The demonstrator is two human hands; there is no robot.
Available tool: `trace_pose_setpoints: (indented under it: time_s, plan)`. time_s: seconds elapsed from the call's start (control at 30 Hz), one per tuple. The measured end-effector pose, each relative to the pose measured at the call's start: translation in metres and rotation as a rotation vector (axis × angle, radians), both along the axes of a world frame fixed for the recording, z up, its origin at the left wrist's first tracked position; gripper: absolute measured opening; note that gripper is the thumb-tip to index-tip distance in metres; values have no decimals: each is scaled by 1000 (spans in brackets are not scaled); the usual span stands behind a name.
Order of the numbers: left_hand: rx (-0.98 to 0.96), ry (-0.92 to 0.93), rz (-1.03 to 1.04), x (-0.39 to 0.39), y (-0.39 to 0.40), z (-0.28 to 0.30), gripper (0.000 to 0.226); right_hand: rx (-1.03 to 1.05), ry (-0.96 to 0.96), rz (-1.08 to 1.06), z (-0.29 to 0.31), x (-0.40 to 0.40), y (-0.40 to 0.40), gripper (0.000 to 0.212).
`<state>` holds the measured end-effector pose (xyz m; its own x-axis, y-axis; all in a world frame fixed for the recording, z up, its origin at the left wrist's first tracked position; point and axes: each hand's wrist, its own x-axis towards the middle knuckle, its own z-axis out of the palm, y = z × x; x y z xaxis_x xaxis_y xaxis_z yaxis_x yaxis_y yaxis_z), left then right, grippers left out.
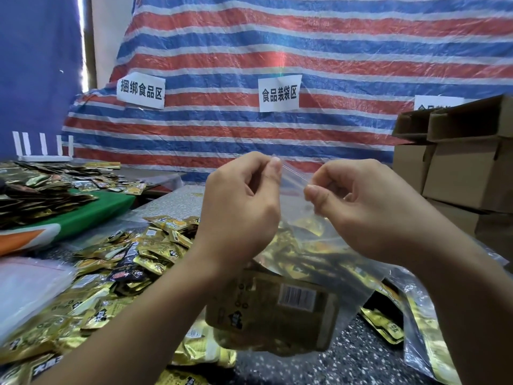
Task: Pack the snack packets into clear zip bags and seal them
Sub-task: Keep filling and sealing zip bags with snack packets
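A single head-worn wide-angle view looks forward and slightly down from close above the raised hands, over the table (pixel 361 354) toward the nearby striped tarp (pixel 305 45) hung as backdrop.

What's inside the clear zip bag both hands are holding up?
The clear zip bag holds gold snack packets, one showing a barcode. The left hand covers part of it, so no count.
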<state>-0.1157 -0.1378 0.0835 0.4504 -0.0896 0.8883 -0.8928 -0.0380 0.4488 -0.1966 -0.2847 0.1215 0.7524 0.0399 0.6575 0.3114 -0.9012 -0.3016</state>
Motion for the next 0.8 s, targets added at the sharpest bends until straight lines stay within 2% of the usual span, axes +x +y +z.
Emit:
trace_pose_setpoints:
  time_s: [0.3, 0.53, 0.8]
  plan:
    - [-122, 136, 118, 31, 16, 3, 35, -125, 26, -112, -2, 0, -1, 22]
    - [-169, 183, 101, 48, 17, -2, 34, -143, 71, -146, -2, -1, -8, 21]
    - [-201, 202, 111, 55, 20, -1, 35, -123, 88, -124, -5, 2, -6, 30]
